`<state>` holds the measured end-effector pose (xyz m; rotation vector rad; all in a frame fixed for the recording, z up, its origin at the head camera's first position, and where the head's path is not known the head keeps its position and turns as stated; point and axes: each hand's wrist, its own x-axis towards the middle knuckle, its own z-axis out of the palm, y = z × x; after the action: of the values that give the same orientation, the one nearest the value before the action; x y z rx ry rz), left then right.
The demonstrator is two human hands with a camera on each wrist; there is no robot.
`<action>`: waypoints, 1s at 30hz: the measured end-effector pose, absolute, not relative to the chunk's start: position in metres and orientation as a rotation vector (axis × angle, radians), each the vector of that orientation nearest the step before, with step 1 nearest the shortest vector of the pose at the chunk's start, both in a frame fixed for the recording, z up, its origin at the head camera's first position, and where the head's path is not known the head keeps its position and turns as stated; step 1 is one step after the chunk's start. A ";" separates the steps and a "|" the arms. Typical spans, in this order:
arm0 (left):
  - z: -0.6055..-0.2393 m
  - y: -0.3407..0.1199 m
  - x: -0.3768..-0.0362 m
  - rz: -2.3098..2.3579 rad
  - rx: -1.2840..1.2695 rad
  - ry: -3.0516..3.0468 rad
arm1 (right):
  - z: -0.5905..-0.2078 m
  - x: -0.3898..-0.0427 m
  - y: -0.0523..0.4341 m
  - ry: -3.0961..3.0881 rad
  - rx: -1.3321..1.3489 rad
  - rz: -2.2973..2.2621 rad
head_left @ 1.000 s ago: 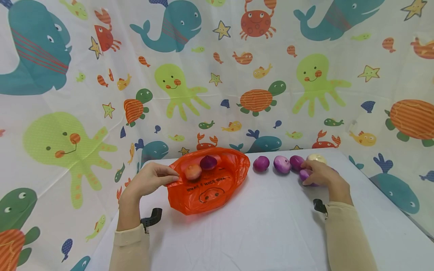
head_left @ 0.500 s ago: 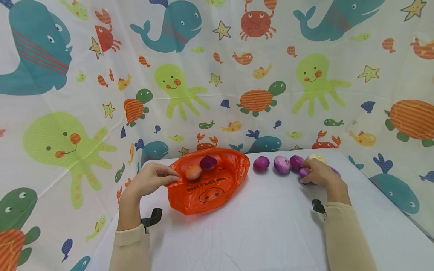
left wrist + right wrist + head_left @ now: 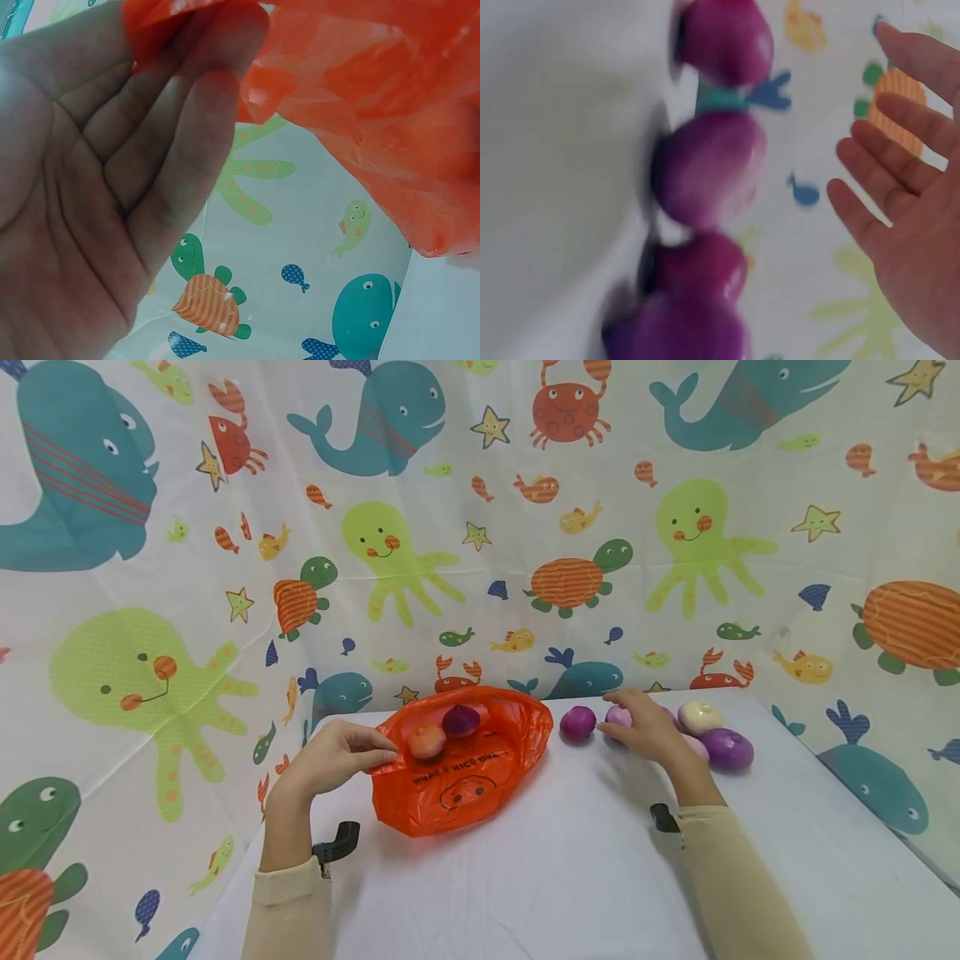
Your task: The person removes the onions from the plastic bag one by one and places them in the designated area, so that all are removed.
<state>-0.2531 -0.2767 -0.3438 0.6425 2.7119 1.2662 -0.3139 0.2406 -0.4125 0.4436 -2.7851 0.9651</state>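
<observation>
My left hand pinches the left rim of an orange-red plastic bag, thumb against fingers; the left wrist view shows the film at its fingertips. Inside the bag lie a pale brownish onion and a dark red onion. My right hand, fingers extended and spread, is over the row of onions and holds nothing. Left of its fingertips sits a red onion. A lighter purple onion is partly hidden behind the fingers. In the right wrist view, the onions stand apart from the palm.
Right of the right hand are a white onion, a large purple onion and a partly covered pinkish onion. Everything stands on a white-covered table. A curtain with sea animals hangs behind and at the sides.
My right hand has left the purple onion at the right end of the row and moved left, its fingers now nearer the red onion. The left hand and bag have stayed put.
</observation>
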 end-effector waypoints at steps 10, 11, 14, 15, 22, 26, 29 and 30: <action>-0.343 -0.276 -0.252 1.260 0.620 2.716 | -0.417 -0.318 0.166 -2.684 0.623 1.088; -0.343 -0.276 -0.252 1.258 0.617 2.717 | -0.419 -0.319 0.159 -2.684 0.644 1.100; -0.344 -0.276 -0.253 1.257 0.613 2.717 | -0.425 -0.323 0.138 -2.686 0.702 1.124; -0.344 -0.276 -0.253 1.256 0.612 2.717 | -0.427 -0.324 0.131 -2.689 0.715 1.130; -0.345 -0.275 -0.253 1.257 0.620 2.710 | -0.439 -0.338 0.080 -2.713 0.824 1.032; -0.345 -0.275 -0.254 1.263 0.624 2.703 | -0.440 -0.344 0.056 -2.771 0.838 0.990; -0.345 -0.275 -0.254 1.273 0.627 2.699 | -0.440 -0.349 0.043 -2.795 0.827 0.964; -0.345 -0.275 -0.255 1.275 0.629 2.698 | -0.439 -0.351 0.040 -2.803 0.817 0.954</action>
<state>-0.2545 -0.2748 -0.3451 0.6290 2.6981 1.2752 -0.3507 0.0397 -0.4395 0.8171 -2.8025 0.9535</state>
